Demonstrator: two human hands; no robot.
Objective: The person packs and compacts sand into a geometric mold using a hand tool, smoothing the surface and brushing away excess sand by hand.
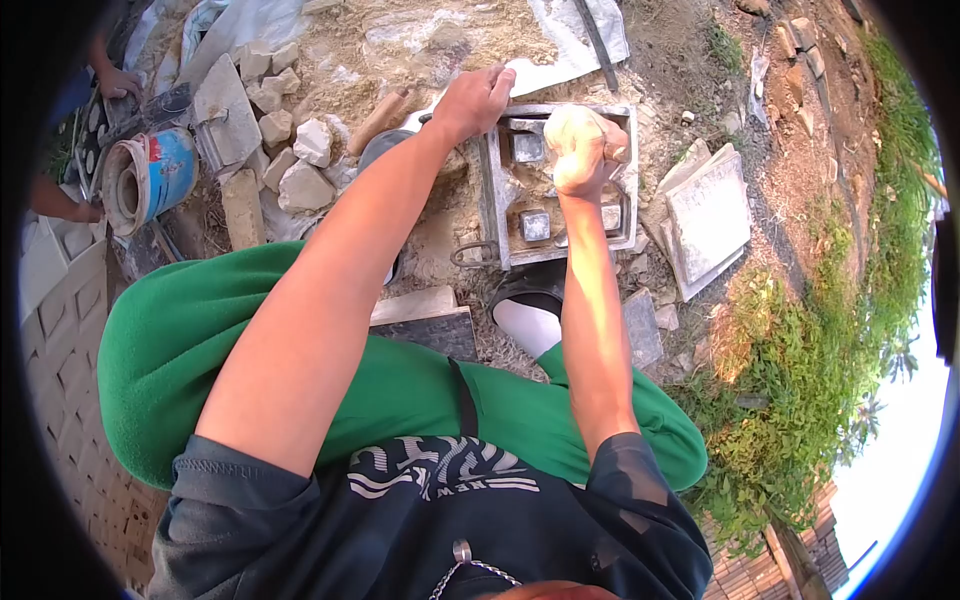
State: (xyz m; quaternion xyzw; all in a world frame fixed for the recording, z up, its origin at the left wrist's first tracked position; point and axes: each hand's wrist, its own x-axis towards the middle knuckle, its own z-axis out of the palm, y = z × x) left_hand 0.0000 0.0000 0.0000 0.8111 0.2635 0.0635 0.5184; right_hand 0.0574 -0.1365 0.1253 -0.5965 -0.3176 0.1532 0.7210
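A rectangular metal mould (492, 195) with several square blocks inside, dusted with pale material, lies on the ground in front of me. My left hand (472, 104) is closed at its far left corner; what the fingers grip there is hidden. Over the mould's upper right part, my right hand (588, 165) is curled into a fist. Strong sunlight washes out a pale lump (570, 128) at its knuckles, so I cannot make out what the fist holds. A wire loop handle (474, 254) sticks out at the mould's near left corner.
Flat pale slabs (710, 220) lean in a stack on the right. Broken stone chunks (305, 185) and a blue bucket (172, 172) on its side lie left. Another person's hand (118, 82) shows at the far left. A dark bar (596, 45) lies beyond the mould.
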